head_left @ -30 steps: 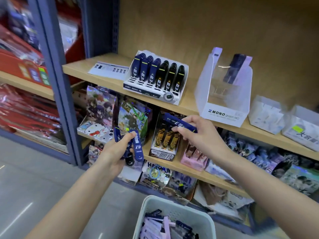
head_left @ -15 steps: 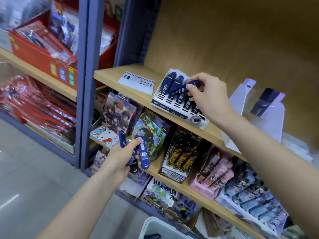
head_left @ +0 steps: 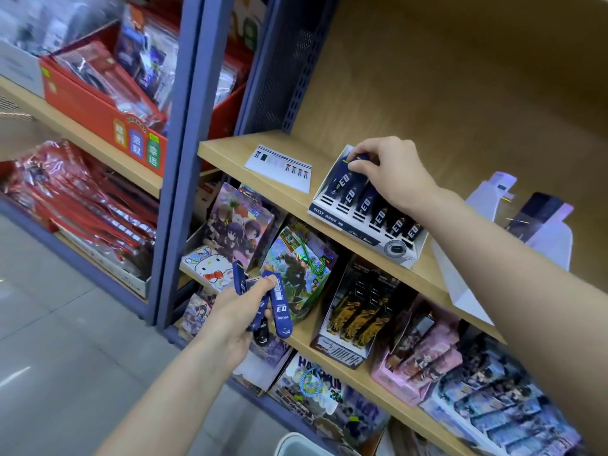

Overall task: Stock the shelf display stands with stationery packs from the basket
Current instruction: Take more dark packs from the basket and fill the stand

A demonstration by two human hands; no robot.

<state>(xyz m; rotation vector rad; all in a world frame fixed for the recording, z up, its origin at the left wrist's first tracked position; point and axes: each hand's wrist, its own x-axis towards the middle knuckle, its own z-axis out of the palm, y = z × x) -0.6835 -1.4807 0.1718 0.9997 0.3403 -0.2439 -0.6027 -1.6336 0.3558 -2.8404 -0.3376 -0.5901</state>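
A white display stand (head_left: 332,214) on the upper wooden shelf holds a row of dark blue and black packs marked ED. My right hand (head_left: 386,171) is over the stand's back left corner, fingertips pinching the top of a blue pack (head_left: 359,158) that sits in a slot. Lower down, my left hand (head_left: 237,312) grips a bunch of blue packs (head_left: 279,306) in front of the middle shelf. Only the rim of the white basket (head_left: 296,442) shows at the bottom edge.
A white card (head_left: 279,167) lies flat on the upper shelf left of the stand. A clear empty stand (head_left: 539,232) is at the right. Boxes of printed card packs (head_left: 296,268) crowd the lower shelves. A blue upright post (head_left: 184,159) divides the bays.
My right hand has shifted with its blue pack from the stand's middle to its back left slot. The view has swung left and closer. My left hand still holds its packs.
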